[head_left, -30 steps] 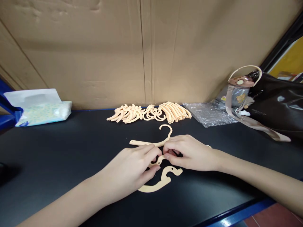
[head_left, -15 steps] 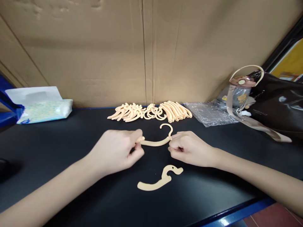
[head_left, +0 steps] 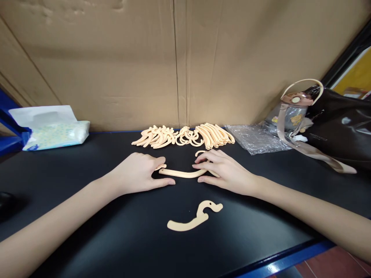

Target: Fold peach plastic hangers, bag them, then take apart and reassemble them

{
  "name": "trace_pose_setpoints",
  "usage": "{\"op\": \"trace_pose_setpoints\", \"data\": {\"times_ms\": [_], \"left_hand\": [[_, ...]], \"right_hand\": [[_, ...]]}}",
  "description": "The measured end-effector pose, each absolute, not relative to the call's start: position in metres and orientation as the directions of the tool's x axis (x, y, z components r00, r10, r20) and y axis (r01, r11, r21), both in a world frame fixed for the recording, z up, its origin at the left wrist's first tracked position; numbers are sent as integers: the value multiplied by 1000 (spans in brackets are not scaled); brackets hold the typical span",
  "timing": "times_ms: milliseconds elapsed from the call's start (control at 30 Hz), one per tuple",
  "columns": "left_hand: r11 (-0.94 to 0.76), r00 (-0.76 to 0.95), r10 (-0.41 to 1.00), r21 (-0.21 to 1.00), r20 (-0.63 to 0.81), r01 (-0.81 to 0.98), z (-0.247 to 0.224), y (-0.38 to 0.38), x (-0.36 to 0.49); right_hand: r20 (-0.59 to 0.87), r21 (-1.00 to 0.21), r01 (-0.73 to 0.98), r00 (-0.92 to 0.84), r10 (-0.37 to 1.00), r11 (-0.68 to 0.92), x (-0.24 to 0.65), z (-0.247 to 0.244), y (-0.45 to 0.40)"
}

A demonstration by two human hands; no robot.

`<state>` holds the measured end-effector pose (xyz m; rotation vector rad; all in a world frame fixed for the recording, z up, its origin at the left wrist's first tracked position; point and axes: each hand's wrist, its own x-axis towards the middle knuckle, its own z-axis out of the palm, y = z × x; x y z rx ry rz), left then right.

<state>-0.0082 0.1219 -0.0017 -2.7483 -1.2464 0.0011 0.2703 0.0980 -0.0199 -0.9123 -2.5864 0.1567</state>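
A beige curved bar [head_left: 181, 173] lies on the black table between my hands, with a small hook [head_left: 200, 153] above its right end. My left hand [head_left: 138, 173] is beside the bar's left end, thumb stretched out and fingers curled over a small beige piece [head_left: 160, 167]. Over the right end of the bar rests my right hand [head_left: 224, 170], fingers spread and touching it; part of the hook is hidden beneath them. Nearer to me lies a flat beige curved piece [head_left: 185, 225] with a hooked, holed end.
Along the cardboard wall lie beige pieces: curved ones [head_left: 158, 138], hooks [head_left: 188, 137] and bars [head_left: 215, 136]. A tissue pack [head_left: 56, 133] stands left. At right are a clear plastic bag [head_left: 257, 139], a strapped bottle [head_left: 290, 116] and a dark bag [head_left: 342, 127].
My left thumb has come away from the bar's left end. My right hand has opened from its grip and spread over the bar's right end and hook.
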Motion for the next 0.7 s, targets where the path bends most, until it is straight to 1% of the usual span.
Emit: {"op": "trace_pose_setpoints", "data": {"times_ms": [200, 433, 700], "left_hand": [[-638, 647, 762, -133, 36, 758, -3, 124, -7], [-639, 644, 762, -86, 67, 764, 2, 124, -10], [-680, 680, 731, -24, 62, 733, 3, 121, -10]], "right_hand": [[343, -311, 539, -705, 621, 783, 269, -18, 99], [297, -452, 515, -683, 667, 729, 273, -20, 105], [311, -517, 489, -658, 686, 703, 274, -19, 108]]}}
